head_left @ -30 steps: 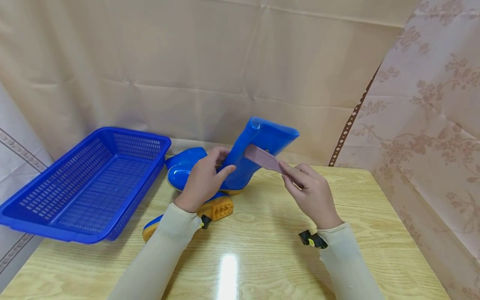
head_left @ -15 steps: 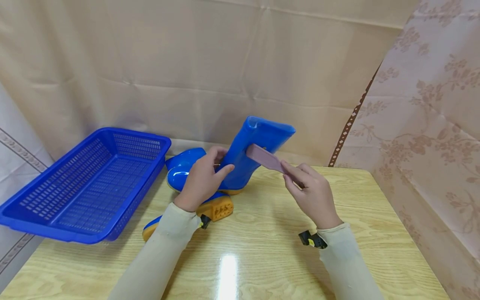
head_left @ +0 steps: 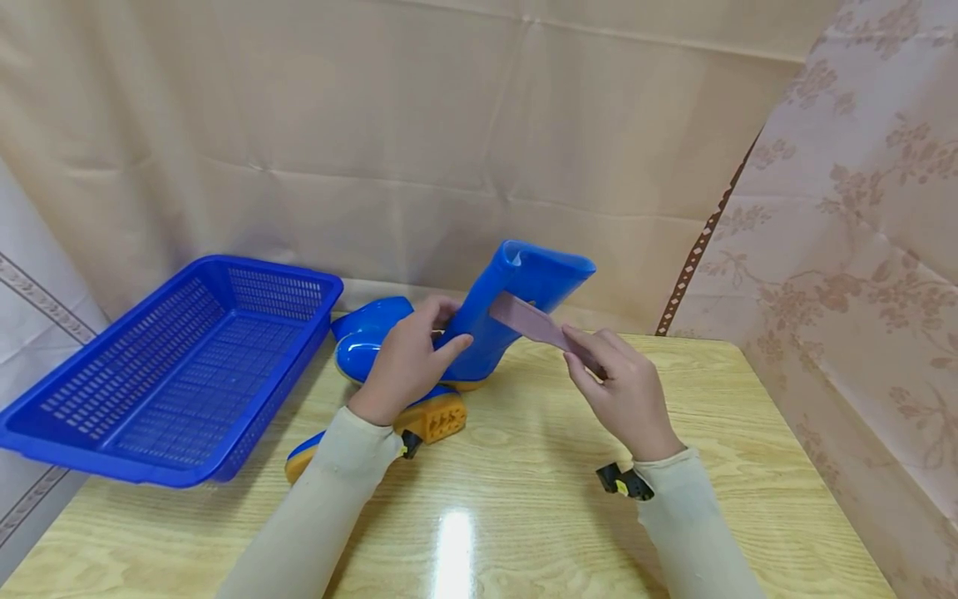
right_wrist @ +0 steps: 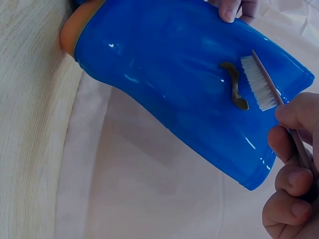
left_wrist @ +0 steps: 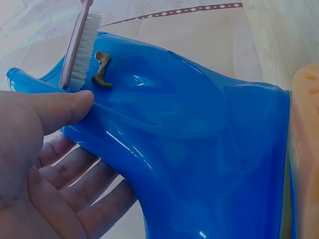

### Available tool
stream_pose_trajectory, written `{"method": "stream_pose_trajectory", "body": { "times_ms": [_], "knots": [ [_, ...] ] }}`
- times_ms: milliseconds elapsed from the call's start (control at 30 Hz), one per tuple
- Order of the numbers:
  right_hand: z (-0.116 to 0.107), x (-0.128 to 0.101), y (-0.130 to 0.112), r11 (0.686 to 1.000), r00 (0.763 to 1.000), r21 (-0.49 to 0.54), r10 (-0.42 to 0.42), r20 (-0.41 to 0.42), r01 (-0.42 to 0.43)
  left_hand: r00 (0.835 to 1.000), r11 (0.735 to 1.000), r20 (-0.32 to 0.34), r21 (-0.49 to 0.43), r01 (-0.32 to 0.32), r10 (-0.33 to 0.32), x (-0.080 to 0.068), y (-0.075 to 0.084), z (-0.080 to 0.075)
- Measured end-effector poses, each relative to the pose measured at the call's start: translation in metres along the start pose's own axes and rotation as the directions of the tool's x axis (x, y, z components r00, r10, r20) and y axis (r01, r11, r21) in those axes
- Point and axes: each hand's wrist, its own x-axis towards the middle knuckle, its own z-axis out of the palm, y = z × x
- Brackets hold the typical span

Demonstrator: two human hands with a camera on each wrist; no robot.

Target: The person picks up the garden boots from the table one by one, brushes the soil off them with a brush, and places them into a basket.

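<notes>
My left hand (head_left: 407, 358) holds a blue rubber boot (head_left: 479, 333) by its shaft, thumb on the near side and fingers behind. The boot tilts, its top leaning to the upper right. In my right hand (head_left: 617, 383) is a brush (head_left: 524, 318) with a mauve back and handle. Its white bristles (right_wrist: 257, 82) face the boot shaft near the top. Beside them, a brownish-green smear (right_wrist: 234, 85) marks the blue surface; the left wrist view shows the same smear (left_wrist: 102, 69). A second boot (head_left: 437, 416) lies on its side, its orange sole towards me, partly hidden by my left arm.
A large blue plastic basket (head_left: 299, 366) with slotted walls stands at the left of the wood-grain table (head_left: 569, 516). Beige cloth (head_left: 419, 150) hangs behind the table, and a flowered cloth (head_left: 861, 249) hangs on the right.
The brush moves only slightly against the shaft, and the boot top shifts a little left, then back right. Both hands keep their holds.
</notes>
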Motion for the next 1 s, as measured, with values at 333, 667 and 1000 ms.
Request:
{"method": "stream_pose_trajectory", "body": {
  "times_ms": [333, 667, 1000],
  "knots": [
    [-0.001, -0.0006, -0.0019, 1.0, 1.0, 0.007, 0.026, -0.006, -0.026, 1.0, 1.0, 0.0, -0.003, -0.012, 0.012, -0.0006, 0.0008, 0.0006],
    [0.001, 0.0, -0.0019, 0.993, 0.993, -0.025, 0.111, -0.038, -0.112, 0.999, 0.999, -0.011, -0.002, 0.034, -0.034, -0.0002, 0.0018, 0.0014],
    [0.0015, -0.0011, -0.0005, 0.989, 0.99, 0.05, 0.141, -0.003, -0.141, 1.0, 1.0, 0.002, 0.02, 0.02, -0.02, -0.0006, 0.0027, 0.001]
  ]
}}
